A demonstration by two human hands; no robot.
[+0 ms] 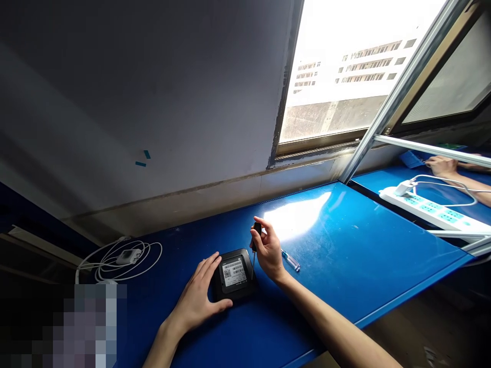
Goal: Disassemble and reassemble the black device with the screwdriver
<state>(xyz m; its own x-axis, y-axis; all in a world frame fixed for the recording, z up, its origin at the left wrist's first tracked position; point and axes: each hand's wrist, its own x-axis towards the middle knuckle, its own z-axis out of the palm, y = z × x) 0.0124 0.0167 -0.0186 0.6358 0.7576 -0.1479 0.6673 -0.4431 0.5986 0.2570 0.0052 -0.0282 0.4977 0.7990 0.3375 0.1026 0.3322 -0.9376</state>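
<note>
A square black electronic device (218,290) lies on the blue table with its white printed label facing up. My left hand (197,296) is spread around the device's left side, fingers at the far corner and thumb on the near edge, holding it in place. A black-handled screwdriver (257,229) stands nearly upright in my right hand (268,250), gripped between thumb and fingers. Its thin shaft points down to the device's right edge; the exact contact of the tip cannot be made out. Just beyond my right wrist lies a second screwdriver with a clear bluish handle (290,260).
White cables with a small adapter (128,256) lie coiled at the left. A metal frame post (368,138) rises at the right, beside a white power strip (433,207). Beyond it, another person's hand (443,166) rests over the neighbouring table. A wall and window border the back.
</note>
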